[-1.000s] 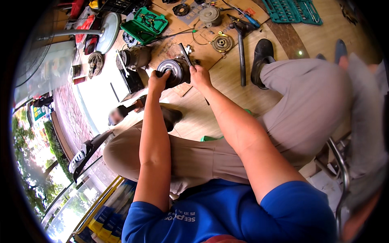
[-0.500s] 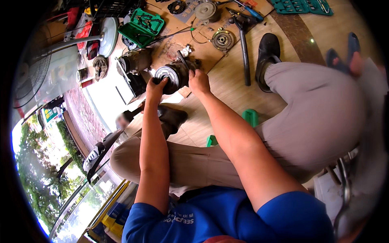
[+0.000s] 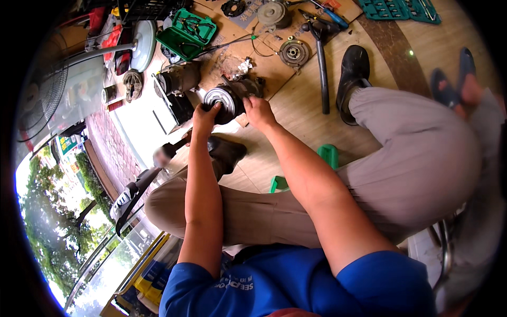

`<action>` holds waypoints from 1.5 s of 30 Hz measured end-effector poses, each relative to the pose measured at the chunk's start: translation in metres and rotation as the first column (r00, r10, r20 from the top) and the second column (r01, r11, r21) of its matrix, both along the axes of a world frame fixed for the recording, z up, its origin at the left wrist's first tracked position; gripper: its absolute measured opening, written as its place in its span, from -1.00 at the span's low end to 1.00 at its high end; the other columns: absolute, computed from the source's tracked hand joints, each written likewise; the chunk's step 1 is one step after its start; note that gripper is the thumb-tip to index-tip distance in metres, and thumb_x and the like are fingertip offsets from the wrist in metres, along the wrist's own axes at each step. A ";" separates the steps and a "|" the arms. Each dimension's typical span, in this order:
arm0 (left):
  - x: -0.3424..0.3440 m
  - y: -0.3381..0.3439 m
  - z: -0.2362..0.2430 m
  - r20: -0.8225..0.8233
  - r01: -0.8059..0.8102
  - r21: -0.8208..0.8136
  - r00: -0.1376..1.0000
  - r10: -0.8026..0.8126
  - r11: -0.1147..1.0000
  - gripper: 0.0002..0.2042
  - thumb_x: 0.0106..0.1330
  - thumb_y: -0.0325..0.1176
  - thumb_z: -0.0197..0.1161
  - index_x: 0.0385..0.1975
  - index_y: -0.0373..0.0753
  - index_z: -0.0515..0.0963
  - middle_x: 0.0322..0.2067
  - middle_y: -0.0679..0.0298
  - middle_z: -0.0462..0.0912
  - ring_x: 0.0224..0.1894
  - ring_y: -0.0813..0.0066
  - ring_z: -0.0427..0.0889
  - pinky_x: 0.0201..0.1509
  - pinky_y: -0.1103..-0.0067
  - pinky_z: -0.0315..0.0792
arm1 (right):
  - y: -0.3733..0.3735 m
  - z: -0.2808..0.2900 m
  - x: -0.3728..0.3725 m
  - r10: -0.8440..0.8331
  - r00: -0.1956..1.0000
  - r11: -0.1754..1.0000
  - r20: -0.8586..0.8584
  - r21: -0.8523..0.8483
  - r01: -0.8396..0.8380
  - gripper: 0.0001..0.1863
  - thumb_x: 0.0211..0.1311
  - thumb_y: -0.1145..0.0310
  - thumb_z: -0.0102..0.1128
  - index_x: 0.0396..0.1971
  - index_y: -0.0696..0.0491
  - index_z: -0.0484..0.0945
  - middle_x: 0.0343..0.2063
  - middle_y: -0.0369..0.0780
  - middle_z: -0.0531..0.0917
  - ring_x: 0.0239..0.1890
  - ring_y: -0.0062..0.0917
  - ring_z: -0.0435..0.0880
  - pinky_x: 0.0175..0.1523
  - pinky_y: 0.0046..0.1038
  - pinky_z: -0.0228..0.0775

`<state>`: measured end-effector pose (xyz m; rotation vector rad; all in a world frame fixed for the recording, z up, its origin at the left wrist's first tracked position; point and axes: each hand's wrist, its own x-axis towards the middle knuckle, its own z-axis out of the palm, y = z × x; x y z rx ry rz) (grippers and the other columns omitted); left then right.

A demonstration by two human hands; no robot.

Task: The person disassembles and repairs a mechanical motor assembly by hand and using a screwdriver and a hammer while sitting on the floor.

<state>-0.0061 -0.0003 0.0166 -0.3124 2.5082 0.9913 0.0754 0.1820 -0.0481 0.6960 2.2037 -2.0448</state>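
A compressor-like machine part (image 3: 249,86) lies on its side at the edge of the cardboard, its shiny ringed pulley (image 3: 222,96) facing me. My left hand (image 3: 205,117) is closed on the pulley's near left rim, thumb on its face. My right hand (image 3: 259,112) is closed at the pulley's right side. A dark bar (image 3: 231,84) slants across the top of the part down to the right hand's fingers; its far kind is not clear. Fingers under the part are hidden.
Stained cardboard (image 3: 280,79) holds a round coil part (image 3: 294,52), a drum-shaped part (image 3: 273,15) and a long dark handle (image 3: 323,79). Another machine part (image 3: 182,77) and a green tool case (image 3: 177,45) stand left. Another person's sandalled foot (image 3: 443,87) is at right.
The dark bar has tilted lower toward the left, and my right hand has shifted slightly down with it. My left hand stays on the pulley. The whole view has shifted a little.
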 end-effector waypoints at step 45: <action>0.043 0.018 0.078 -0.403 0.082 -0.093 0.908 -0.113 0.992 -0.57 -0.05 -0.40 0.57 -0.27 -0.40 0.47 -0.34 0.01 0.66 -0.33 0.18 0.67 -0.22 0.46 0.53 | -0.007 0.047 0.000 -0.020 0.963 0.573 0.268 -0.786 0.231 -0.57 0.36 -0.09 0.13 -0.46 -0.01 0.42 -0.69 -0.34 0.37 -0.80 -0.63 0.36 -0.74 -0.55 0.11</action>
